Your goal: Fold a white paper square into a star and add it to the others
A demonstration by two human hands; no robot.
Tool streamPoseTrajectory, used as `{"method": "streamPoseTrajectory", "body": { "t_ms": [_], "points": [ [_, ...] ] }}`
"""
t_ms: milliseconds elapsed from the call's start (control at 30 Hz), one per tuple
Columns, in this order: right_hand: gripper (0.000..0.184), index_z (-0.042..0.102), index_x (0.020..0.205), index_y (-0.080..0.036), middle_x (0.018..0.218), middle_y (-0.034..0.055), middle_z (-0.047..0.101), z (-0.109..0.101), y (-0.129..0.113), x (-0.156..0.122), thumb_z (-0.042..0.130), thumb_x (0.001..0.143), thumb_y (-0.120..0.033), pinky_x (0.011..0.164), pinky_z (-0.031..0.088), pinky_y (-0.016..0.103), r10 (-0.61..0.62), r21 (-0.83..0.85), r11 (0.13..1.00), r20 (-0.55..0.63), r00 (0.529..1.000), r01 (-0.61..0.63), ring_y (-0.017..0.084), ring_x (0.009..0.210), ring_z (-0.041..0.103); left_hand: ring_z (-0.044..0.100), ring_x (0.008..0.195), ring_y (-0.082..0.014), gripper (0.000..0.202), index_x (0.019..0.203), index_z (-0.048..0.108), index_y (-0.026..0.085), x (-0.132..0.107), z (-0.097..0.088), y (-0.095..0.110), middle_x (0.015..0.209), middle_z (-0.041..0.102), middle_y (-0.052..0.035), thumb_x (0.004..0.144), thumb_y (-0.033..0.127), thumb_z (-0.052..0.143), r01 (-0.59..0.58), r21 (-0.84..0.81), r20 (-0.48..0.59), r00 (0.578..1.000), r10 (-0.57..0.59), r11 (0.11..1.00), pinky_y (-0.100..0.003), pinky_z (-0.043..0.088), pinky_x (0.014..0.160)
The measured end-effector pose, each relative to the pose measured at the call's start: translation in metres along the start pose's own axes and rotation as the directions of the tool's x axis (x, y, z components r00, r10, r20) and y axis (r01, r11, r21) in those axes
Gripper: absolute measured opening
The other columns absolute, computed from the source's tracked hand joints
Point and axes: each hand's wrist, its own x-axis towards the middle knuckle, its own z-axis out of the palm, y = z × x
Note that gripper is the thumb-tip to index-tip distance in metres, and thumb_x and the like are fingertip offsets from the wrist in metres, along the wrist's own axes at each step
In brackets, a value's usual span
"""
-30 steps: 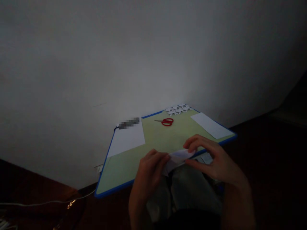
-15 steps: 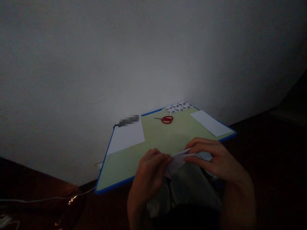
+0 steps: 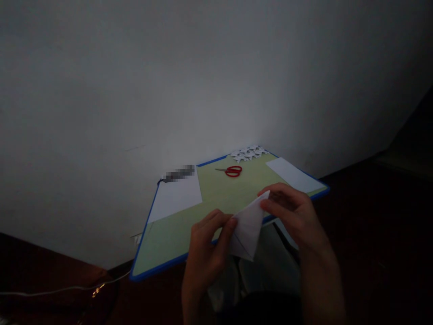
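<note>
A white sheet of folded paper (image 3: 248, 228) hangs in the air between my hands, just off the table's near edge. Its left corner is pinched between the thumb and fingers of my left hand (image 3: 211, 241). Higher up, my right hand (image 3: 291, 210) grips the upper right corner with its thumb in front and its fingers behind. Crease lines show on the face turned to me, and a point of the paper hangs down. The fingers behind the sheet are partly hidden.
Red-handled scissors (image 3: 232, 171) lie on the pale green table (image 3: 176, 237) with its blue rim. Several folded white paper pieces (image 3: 248, 154) stand by the wall. White sheets lie left (image 3: 176, 194) and right (image 3: 294, 174); a blurred dark object (image 3: 179, 174) rests on the left one.
My right hand has lifted and drawn its corner up, so the folded paper now turns its broad face toward me. My left hand keeps its pinch. The view has shifted slightly.
</note>
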Motion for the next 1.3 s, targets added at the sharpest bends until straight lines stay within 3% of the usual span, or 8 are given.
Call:
{"method": "streamPoseTrajectory", "body": {
  "t_ms": [167, 333, 667, 1067, 1300],
  "points": [
    [0.008, 0.081, 0.087, -0.027, 0.083, -0.0010, 0.073, 0.004, 0.003, 0.000, 0.089, 0.085, -0.028, 0.068, 0.051, 0.024, -0.014, 0.060, 0.998, -0.058, 0.998, 0.018, 0.014, 0.078, 0.065, 0.056, 0.060, -0.0139, 0.029, 0.075, 0.070, 0.020, 0.001, 0.003, 0.000, 0.070, 0.067, -0.0003, 0.103, 0.023, 0.062, -0.014, -0.031, -0.020, 1.000, 0.013, 0.999, -0.027, 0.041, 0.057],
    [0.013, 0.078, 0.079, -0.026, 0.079, -0.0023, 0.072, 0.006, 0.001, 0.000, 0.091, 0.082, -0.026, 0.065, 0.048, 0.024, -0.043, 0.069, 0.996, -0.096, 0.994, 0.050, 0.013, 0.073, 0.062, 0.057, 0.061, -0.0142, 0.030, 0.074, 0.069, 0.020, 0.001, 0.004, -0.002, 0.070, 0.066, -0.0001, 0.103, 0.023, 0.062, -0.025, -0.052, -0.015, 1.000, 0.024, 0.998, -0.027, 0.043, 0.059],
    [0.015, 0.075, 0.079, -0.027, 0.078, -0.0037, 0.071, 0.004, 0.005, -0.001, 0.090, 0.084, -0.024, 0.066, 0.047, 0.025, -0.058, 0.113, 0.991, -0.096, 0.994, 0.069, 0.013, 0.074, 0.062, 0.057, 0.060, -0.0138, 0.029, 0.075, 0.068, 0.020, 0.001, 0.005, -0.001, 0.070, 0.066, 0.0005, 0.103, 0.024, 0.061, 0.006, -0.070, -0.005, 1.000, -0.007, 0.998, -0.027, 0.042, 0.059],
    [0.022, 0.065, 0.075, -0.024, 0.075, -0.0027, 0.058, 0.015, 0.005, 0.003, 0.076, 0.093, -0.021, 0.066, 0.040, 0.029, -0.241, -0.078, 0.970, -0.158, 0.958, 0.231, 0.015, 0.074, 0.052, 0.056, 0.062, -0.0136, 0.030, 0.076, 0.067, 0.020, -0.001, 0.004, -0.001, 0.072, 0.065, 0.0002, 0.105, 0.025, 0.059, 0.006, -0.031, 0.043, 0.999, -0.004, 1.000, -0.027, 0.043, 0.062],
    [0.028, 0.065, 0.080, -0.025, 0.081, 0.0000, 0.062, 0.020, 0.003, 0.001, 0.068, 0.100, -0.043, 0.068, 0.046, 0.030, -0.108, 0.041, 0.992, -0.190, 0.976, 0.118, 0.018, 0.076, 0.057, 0.058, 0.063, -0.0138, 0.032, 0.075, 0.066, 0.020, 0.001, 0.009, 0.001, 0.072, 0.066, -0.0006, 0.105, 0.025, 0.059, -0.031, -0.061, 0.026, 0.999, 0.033, 0.998, -0.027, 0.044, 0.062]
  ]
}}
